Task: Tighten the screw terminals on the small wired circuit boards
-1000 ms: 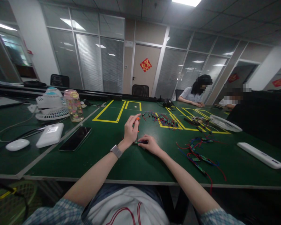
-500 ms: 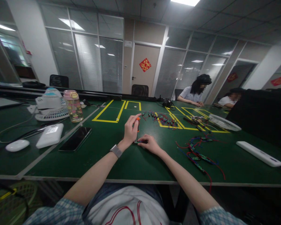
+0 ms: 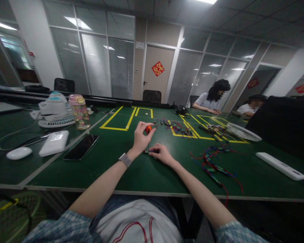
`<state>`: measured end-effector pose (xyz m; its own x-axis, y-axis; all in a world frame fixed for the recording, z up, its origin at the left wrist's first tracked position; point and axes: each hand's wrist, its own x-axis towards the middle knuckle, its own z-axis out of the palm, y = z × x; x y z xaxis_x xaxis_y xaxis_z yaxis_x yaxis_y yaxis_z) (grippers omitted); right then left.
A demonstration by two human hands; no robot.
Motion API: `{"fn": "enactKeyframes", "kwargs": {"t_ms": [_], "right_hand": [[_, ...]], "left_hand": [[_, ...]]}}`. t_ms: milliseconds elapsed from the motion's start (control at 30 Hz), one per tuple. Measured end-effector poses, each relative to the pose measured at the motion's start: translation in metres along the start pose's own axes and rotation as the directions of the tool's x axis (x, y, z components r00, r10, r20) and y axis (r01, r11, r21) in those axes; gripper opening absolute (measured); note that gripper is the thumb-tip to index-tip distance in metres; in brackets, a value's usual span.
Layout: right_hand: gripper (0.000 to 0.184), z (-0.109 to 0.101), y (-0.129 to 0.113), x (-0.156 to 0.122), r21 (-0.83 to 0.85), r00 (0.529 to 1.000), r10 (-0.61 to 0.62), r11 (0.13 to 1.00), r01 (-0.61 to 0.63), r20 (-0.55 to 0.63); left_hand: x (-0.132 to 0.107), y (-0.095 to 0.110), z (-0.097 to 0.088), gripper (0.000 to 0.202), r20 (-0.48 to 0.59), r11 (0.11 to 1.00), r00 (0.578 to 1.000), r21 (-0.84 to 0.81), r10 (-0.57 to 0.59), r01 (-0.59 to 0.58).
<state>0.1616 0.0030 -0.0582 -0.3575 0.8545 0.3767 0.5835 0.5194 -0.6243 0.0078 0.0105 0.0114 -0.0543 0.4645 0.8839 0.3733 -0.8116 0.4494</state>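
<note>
In my left hand (image 3: pixel 142 136) is a screwdriver (image 3: pixel 148 129) with an orange handle, held upright between thumb and fingers. Its thin dark shaft points down at a small green circuit board (image 3: pixel 147 152) on the table. My right hand (image 3: pixel 162 154) pinches the board's right end and keeps it flat on the tabletop. The fingers hide much of the board, and whether the tip sits in a screw is too small to tell. To the right lie several wired circuit boards (image 3: pixel 212 165) with red and blue leads.
A heap of small wired boards (image 3: pixel 178 128) lies farther back on the green table (image 3: pixel 111 172), near yellow tape outlines. At left are a phone (image 3: pixel 81 147), a white power bank (image 3: pixel 54 143), a bottle (image 3: pixel 79 113) and a fan (image 3: pixel 54 111). Two people sit at the far right.
My left fingers have shifted on the screwdriver handle, with the thumb now spread to its right side. My right hand stays on the board.
</note>
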Motion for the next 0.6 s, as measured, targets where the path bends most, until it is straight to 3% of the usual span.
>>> {"fn": "enactKeyframes", "kwargs": {"t_ms": [100,300,600], "right_hand": [[0.016,0.0007,0.0016,0.0003,-0.005,1.000,-0.006,1.000,0.005,-0.001],[0.016,0.0006,0.0006,0.0002,-0.003,1.000,-0.004,1.000,0.004,-0.010],[0.014,0.0012,-0.0027,0.0004,-0.004,1.000,-0.002,1.000,0.001,-0.025]], "left_hand": [[-0.0012,-0.0003,-0.0005,0.010,-0.019,1.000,1.000,0.017,-0.013,0.014],[-0.0007,0.0004,-0.0025,0.032,0.100,0.992,0.994,-0.117,-0.041,0.053],[-0.0007,-0.0004,0.0006,0.027,0.103,0.989,0.993,-0.132,-0.060,0.073]]}}
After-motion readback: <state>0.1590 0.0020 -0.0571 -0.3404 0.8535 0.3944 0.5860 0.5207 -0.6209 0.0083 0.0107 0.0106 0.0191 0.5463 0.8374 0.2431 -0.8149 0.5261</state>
